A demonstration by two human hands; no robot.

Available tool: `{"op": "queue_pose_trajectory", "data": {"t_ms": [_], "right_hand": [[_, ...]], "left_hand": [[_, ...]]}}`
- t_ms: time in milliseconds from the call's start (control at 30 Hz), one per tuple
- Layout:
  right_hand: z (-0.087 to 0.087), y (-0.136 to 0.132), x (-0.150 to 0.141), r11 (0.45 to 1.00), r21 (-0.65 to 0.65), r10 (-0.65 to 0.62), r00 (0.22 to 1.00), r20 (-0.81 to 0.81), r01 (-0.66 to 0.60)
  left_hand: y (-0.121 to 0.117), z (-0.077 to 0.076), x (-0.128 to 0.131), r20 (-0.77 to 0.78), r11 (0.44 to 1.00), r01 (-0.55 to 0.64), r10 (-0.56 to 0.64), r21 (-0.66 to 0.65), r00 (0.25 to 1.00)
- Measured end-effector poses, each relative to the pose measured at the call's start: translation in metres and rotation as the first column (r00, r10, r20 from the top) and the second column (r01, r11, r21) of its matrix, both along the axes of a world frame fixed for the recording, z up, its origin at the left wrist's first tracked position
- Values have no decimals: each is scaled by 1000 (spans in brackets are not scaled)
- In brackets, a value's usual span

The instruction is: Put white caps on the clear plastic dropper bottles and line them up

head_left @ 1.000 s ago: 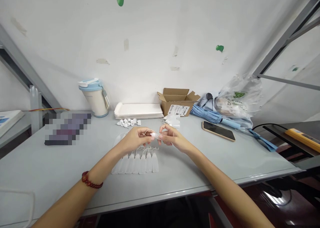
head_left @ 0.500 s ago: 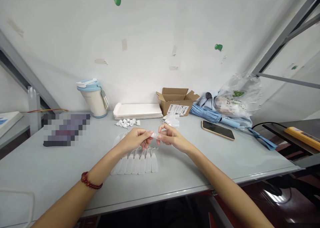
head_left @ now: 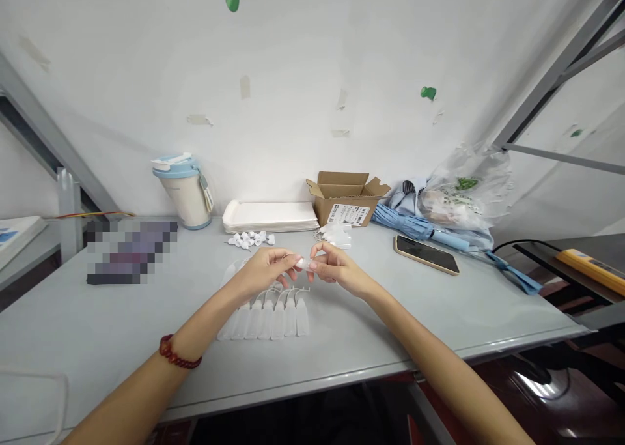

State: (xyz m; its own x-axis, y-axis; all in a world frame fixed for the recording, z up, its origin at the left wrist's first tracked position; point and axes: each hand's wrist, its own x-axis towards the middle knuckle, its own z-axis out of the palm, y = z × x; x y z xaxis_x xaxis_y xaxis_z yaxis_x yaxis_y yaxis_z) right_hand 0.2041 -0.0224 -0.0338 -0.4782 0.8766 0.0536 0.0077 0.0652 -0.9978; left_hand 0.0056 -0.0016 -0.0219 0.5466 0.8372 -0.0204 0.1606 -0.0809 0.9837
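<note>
Between my two hands, above the desk, is a small translucent squeeze bottle [head_left: 305, 264] with a white end, largely covered by fingers. My left hand [head_left: 266, 270] pinches its white end between thumb and forefinger. From the other side, the fingertips of my right hand [head_left: 338, 269] close on the bottle's clear part. Below my hands lies a row of translucent squeeze bottles [head_left: 278, 320] with thin, bent white tips; my left hand and forearm hide part of it. Behind my hands are a pile of white caps [head_left: 250, 239] and a small heap of clear bottles [head_left: 338, 236].
An open cardboard box [head_left: 344, 204] and a stack of white trays [head_left: 271, 217] stand against the wall. A tumbler [head_left: 184, 194] is at left. To the right are a phone [head_left: 426, 255], a blue folded umbrella [head_left: 415, 227] and a plastic bag [head_left: 463, 191].
My left fingers have shifted slightly around the bottle's white end. Both hands stay in nearly the same place, and the view has moved a touch.
</note>
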Motion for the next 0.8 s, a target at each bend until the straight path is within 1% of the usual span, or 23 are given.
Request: {"op": "queue_pose_trajectory", "data": {"t_ms": [100,200,300,433,567,667,800], "right_hand": [[0,0,-1,1000,2,6,1000,-7,-6],[1,-1,-1,1000,3,5,1000,-10,-5],[2,-2,-1,1000,-2,0,1000,3,0],[1,-1,0,1000,-1,2,1000,8,-2],[1,-1,1,1000,4,3,1000,6,-3],[2,-2,0,1000,13,-9,1000,16,9],[0,-3,-2,999,48,-15,999,38,13]], "left_hand": [[1,-3,1,-21,998,-41,40,-50,999],[3,-5,1,-43,998,-35,32,-61,999],[3,-6,0,-34,999,-12,10,-38,999],[1,-2,-2,-45,999,23,-22,27,999],[0,1,-3,-39,998,14,-12,54,999],[0,0,-1,-26,999,17,-16,31,1000],[0,-2,1,-61,999,7,-10,-50,998]]}}
